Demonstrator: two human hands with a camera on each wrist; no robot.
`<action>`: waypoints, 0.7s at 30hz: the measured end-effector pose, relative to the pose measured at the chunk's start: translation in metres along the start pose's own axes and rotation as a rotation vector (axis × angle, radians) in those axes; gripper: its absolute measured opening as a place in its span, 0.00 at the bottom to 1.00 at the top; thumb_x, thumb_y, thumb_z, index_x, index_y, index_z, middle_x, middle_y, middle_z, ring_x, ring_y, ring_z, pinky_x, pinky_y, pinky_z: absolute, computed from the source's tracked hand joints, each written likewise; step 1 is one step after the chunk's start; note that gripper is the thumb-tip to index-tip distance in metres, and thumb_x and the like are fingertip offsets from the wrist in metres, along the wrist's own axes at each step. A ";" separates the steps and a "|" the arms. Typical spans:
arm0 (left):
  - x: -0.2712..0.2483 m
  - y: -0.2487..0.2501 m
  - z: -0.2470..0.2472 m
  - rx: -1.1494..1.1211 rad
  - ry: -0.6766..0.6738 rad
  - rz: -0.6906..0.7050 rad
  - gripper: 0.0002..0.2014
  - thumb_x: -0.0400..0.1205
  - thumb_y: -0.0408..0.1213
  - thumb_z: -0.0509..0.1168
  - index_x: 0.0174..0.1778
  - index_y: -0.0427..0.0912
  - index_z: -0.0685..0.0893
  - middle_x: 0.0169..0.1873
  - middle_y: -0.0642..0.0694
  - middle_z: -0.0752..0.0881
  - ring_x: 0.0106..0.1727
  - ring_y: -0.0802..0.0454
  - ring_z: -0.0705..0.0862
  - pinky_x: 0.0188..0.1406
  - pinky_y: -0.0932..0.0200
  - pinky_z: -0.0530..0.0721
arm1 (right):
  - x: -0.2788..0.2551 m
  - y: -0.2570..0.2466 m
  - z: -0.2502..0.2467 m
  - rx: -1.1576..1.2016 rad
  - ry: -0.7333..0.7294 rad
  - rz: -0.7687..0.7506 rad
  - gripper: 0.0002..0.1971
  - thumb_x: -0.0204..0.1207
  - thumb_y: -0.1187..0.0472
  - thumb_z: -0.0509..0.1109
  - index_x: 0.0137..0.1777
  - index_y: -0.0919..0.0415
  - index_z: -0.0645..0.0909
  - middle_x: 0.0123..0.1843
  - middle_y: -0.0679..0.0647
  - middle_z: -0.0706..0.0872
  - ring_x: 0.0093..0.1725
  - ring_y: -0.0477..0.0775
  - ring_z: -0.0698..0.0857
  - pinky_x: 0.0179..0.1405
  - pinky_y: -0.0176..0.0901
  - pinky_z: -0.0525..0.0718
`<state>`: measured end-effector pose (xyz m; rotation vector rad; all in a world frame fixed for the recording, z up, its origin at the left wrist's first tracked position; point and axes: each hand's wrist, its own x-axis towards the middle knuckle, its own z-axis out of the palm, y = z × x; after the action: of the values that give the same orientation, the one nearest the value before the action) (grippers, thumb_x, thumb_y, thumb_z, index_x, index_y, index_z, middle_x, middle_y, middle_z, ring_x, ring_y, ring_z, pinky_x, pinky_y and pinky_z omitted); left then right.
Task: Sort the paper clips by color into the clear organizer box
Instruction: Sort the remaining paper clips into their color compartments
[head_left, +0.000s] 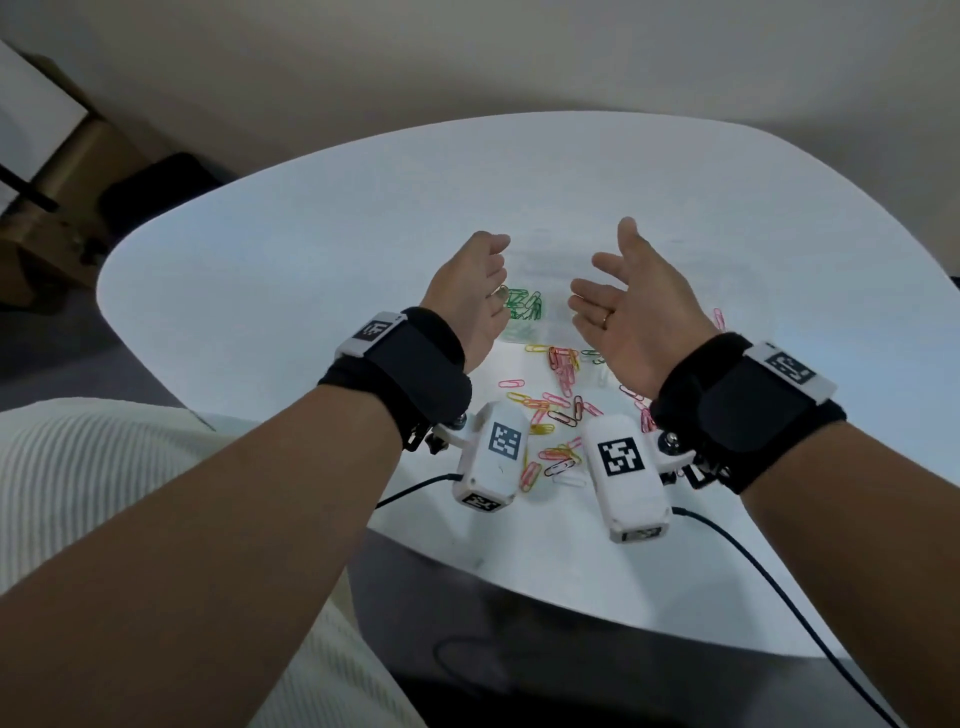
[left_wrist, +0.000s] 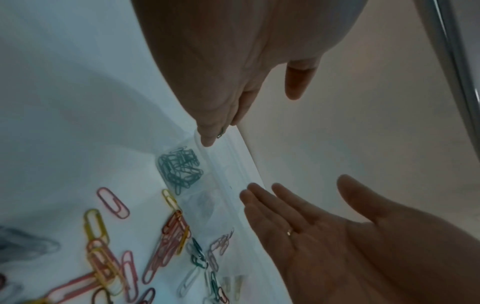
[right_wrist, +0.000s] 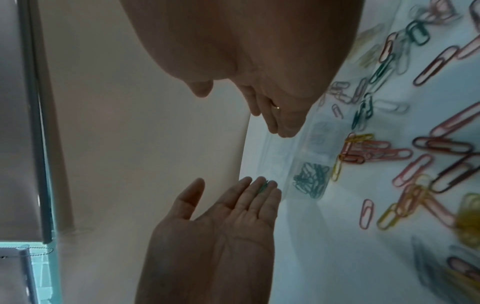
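The clear organizer box (head_left: 551, 260) lies on the white table beyond a scatter of loose paper clips (head_left: 558, 410) in pink, yellow, red, green and white. One compartment holds a heap of green clips (head_left: 524, 306) (left_wrist: 180, 166) (right_wrist: 310, 183). Both hands hover above the box, palms facing each other. My left hand (head_left: 475, 291) (right_wrist: 221, 226) has straight fingers, and a small green clip (right_wrist: 263, 187) (left_wrist: 221, 134) lies between their tips. My right hand (head_left: 618, 306) (left_wrist: 324, 236), wearing a ring, is spread and holds nothing.
The rounded white table (head_left: 260, 260) ends close to my body, where dark cables (head_left: 779, 587) run off its front edge. A cardboard box (head_left: 52, 171) stands on the floor at far left. More pink clips (head_left: 718, 318) lie right of my right hand.
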<state>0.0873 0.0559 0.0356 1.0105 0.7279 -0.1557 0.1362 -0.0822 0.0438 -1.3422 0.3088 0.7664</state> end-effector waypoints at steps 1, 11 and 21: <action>0.000 -0.001 0.000 -0.005 -0.007 0.005 0.30 0.85 0.47 0.58 0.82 0.40 0.62 0.83 0.42 0.60 0.84 0.45 0.58 0.80 0.51 0.62 | -0.004 0.002 -0.006 0.021 0.011 -0.010 0.33 0.83 0.38 0.58 0.81 0.59 0.66 0.76 0.64 0.74 0.75 0.59 0.74 0.75 0.49 0.73; -0.017 -0.003 0.009 0.299 -0.005 0.231 0.15 0.86 0.36 0.56 0.67 0.40 0.80 0.63 0.41 0.83 0.65 0.48 0.81 0.64 0.59 0.78 | -0.035 0.020 -0.059 0.031 0.092 -0.073 0.20 0.84 0.44 0.61 0.64 0.57 0.81 0.62 0.59 0.87 0.62 0.55 0.85 0.68 0.48 0.80; -0.034 -0.060 0.015 1.169 -0.172 0.237 0.07 0.78 0.30 0.65 0.43 0.44 0.86 0.31 0.51 0.87 0.29 0.56 0.84 0.28 0.67 0.80 | -0.047 0.071 -0.097 -0.459 0.190 -0.028 0.05 0.76 0.63 0.72 0.49 0.64 0.87 0.39 0.56 0.89 0.31 0.52 0.84 0.31 0.41 0.83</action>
<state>0.0432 0.0041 0.0187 2.1504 0.3037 -0.4839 0.0773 -0.1867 -0.0041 -1.8551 0.2723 0.7115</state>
